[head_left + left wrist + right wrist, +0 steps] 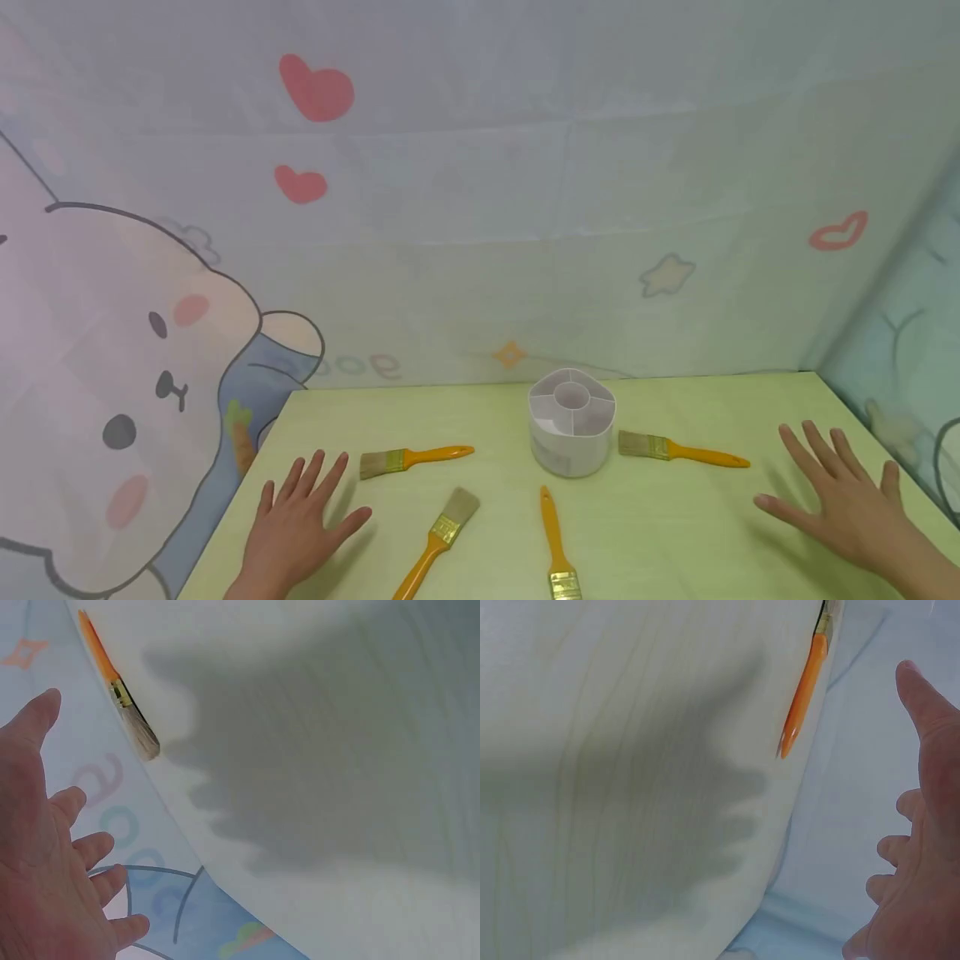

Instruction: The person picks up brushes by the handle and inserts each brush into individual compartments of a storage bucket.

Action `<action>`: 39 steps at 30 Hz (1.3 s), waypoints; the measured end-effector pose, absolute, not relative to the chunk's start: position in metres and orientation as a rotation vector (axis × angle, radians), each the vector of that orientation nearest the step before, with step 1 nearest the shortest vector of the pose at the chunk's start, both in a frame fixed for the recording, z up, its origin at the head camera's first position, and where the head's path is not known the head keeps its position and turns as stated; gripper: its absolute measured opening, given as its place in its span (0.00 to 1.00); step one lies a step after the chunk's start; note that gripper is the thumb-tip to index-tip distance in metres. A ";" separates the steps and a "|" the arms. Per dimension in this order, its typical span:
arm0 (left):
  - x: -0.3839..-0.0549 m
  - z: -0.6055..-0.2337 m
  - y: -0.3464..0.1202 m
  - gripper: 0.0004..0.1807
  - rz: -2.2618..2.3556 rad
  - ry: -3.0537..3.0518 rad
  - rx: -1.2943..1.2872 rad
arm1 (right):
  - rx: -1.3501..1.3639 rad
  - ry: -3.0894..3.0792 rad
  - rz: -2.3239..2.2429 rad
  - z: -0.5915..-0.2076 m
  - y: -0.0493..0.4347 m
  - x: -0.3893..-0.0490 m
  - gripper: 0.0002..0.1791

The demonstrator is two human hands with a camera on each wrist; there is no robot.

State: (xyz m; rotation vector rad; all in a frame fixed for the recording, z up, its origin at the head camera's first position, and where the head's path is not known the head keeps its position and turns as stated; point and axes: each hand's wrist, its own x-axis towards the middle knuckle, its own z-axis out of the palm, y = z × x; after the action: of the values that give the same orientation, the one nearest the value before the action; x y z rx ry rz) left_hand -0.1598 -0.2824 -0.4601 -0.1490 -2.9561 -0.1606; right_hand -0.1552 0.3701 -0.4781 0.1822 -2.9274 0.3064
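My left hand (296,525) is spread over the table's left side, holding nothing, its shadow falling on the tabletop. Nearest to it lies a paintbrush (416,457) with an orange handle, also visible in the left wrist view as a brush (112,682). A second paintbrush (437,542) lies slanted to the right of that hand. Over the right side my right hand (851,508) has its fingers spread and grips nothing. To its left is a third paintbrush (682,450), whose orange handle (804,697) shows in the right wrist view.
A white divided organizer (572,450) with a round centre compartment stands near the table's back edge. In front of it lies another paintbrush (555,542), its bristles cut off by the frame. Behind the pale table (675,533) hangs a printed cloth (480,208) with hearts and a cartoon animal.
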 end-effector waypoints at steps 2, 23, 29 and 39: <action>-0.163 -0.458 -0.278 0.46 -0.163 -2.953 -0.164 | 0.202 -2.919 0.312 -0.475 0.368 -0.158 0.58; -0.181 -0.452 -0.222 0.47 -0.169 -3.024 -0.184 | 0.422 -2.933 0.518 -0.445 0.321 -0.185 0.54; -0.184 -0.454 -0.205 0.47 -0.172 -3.071 -0.150 | 0.459 -2.954 0.593 -0.441 0.302 -0.197 0.53; -0.189 -0.458 -0.179 0.48 -0.307 -3.151 -0.110 | 0.518 -2.946 0.769 -0.442 0.270 -0.213 0.53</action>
State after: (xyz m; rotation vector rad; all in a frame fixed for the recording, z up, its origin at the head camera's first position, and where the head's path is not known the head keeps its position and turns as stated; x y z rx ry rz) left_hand -0.1891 -0.1794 -0.4583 -0.1099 -3.1508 -0.3066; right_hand -0.2135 0.2705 -0.4417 0.5184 -2.9461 0.7687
